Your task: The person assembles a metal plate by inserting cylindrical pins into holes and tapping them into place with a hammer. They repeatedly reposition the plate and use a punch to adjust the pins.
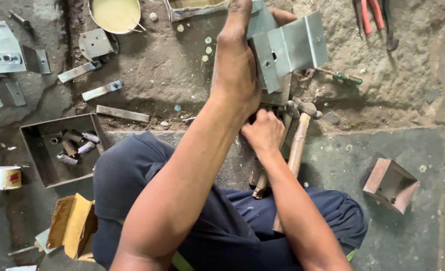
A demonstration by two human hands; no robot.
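At nine o'clock sits one open metal tray [46, 155] holding about five small cylinders [74, 146], with one small labelled red-and-yellow can [2, 178] beyond it at the far edge. My left hand [236, 75] grasps one grey folded sheet-metal bracket [290, 50] at twelve o'clock, pierced with small holes. My right hand [263, 131] is clenched just below it, beside two wooden-handled hammers [296, 145]; what it holds I cannot tell.

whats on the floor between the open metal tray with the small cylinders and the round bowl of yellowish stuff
In the head view, between the metal tray and the bowl, loose flat metal strips and a bent bracket lie on the floor.
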